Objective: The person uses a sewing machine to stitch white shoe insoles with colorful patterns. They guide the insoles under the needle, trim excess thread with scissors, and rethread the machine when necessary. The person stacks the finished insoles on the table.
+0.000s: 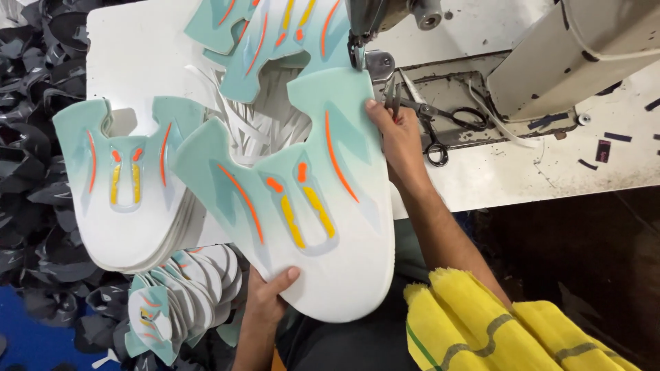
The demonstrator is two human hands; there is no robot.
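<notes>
left hand (265,297): pinching the bottom edge of my shoe upper panel (309,199), centre frame
right hand (395,134): fingers closed on its top right edge, by the sewing machine (385,14)
stack (130,185): on the bench (509,172), left

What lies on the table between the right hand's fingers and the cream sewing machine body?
In the head view, black-handled scissors lie there on the worn table, between the right hand and the sewing machine body.
</notes>
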